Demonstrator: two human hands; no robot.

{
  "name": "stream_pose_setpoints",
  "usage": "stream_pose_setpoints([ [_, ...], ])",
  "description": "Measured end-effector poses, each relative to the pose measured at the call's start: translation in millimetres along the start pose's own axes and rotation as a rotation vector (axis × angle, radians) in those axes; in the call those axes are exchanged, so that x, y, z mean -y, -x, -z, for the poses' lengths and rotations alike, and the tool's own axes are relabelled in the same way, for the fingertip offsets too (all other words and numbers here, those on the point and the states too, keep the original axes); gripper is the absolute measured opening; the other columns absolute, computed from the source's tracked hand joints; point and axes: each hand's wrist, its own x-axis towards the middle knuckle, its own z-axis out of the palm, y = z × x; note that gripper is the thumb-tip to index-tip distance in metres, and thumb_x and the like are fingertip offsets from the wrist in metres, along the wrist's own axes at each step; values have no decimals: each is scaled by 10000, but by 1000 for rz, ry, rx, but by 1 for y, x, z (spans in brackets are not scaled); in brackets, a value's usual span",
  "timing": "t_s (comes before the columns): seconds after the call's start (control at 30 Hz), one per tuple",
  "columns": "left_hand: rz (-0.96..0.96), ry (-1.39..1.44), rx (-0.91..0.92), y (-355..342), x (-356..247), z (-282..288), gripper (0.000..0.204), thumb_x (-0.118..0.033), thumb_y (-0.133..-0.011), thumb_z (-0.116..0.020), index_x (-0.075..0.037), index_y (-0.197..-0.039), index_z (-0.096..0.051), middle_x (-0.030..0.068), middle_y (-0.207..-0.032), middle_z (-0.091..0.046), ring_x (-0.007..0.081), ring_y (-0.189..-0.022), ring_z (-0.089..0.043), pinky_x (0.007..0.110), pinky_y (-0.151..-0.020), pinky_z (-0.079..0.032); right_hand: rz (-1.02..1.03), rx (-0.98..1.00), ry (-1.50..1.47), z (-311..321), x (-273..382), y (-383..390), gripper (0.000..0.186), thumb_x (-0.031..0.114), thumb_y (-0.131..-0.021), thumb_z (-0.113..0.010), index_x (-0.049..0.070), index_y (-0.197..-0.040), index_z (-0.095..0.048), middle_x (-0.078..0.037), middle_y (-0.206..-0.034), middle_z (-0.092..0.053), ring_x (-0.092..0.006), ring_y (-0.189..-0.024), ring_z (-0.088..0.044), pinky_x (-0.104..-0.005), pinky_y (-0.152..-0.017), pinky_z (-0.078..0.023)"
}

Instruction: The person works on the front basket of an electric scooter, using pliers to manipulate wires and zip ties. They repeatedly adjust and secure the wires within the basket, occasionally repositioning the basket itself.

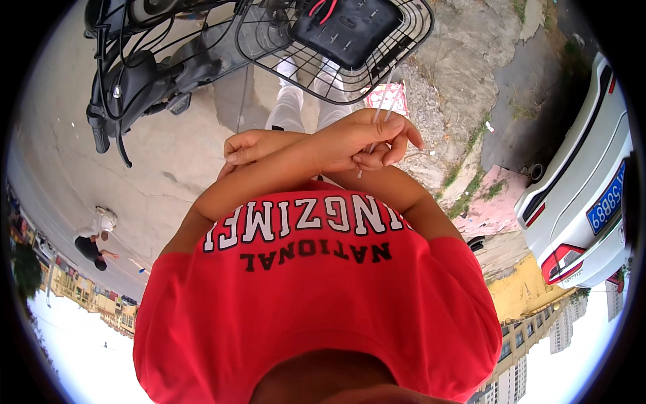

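My forearms are crossed over my red shirt (316, 303). My left hand (373, 138), on the right of the picture, has fingers curled round two thin white strips (385, 94) that stick up toward a black wire basket (309, 91). My right hand (252, 147) lies at the left, partly behind my left forearm, with fingers bent; anything inside them is hidden. A black box (346, 30) with a red loop (323, 10) sits in the basket, above my hands.
A black scooter or bike (134, 81) stands at upper left, joined to the basket. My pale-trousered legs (289, 111) are beneath it. A white car (572, 202) is at right. Another person (91, 249) is at lower left. A red-and-white printed item (397, 101) lies on cracked concrete.
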Motion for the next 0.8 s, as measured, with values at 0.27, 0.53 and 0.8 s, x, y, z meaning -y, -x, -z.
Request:
stream_pose_setpoints([
  [0.27,-312,-22,188,71,14,119,417,-404,-845,-600,9,-801,-636,53,-591,-493,74,-410,-350,196,-373,-219,93,-914,624,131,105,159,134,147,-876,-569,15,-856,-576,-50,-752,-599,-112,-664,-551,-257,-627,-460],
  [0.53,-156,350,-939,46,75,376,233,-299,-912,-535,-74,-948,-579,-13,-708,-512,57,-365,-280,216,-348,-235,-361,-1044,1420,329,64,98,222,167,-781,-568,32,-942,-640,-194,-944,-636,-366,-930,-597,-401,-822,-473],
  [0.8,-341,405,-744,-54,40,476,111,-161,-851,-612,-70,-913,-600,43,-818,-637,48,-468,-398,180,-403,-292,-490,-1102,1404,429,-2,52,451,339,-618,-780,37,-915,-624,-137,-888,-648,-319,-881,-611,-372,-771,-478],
])
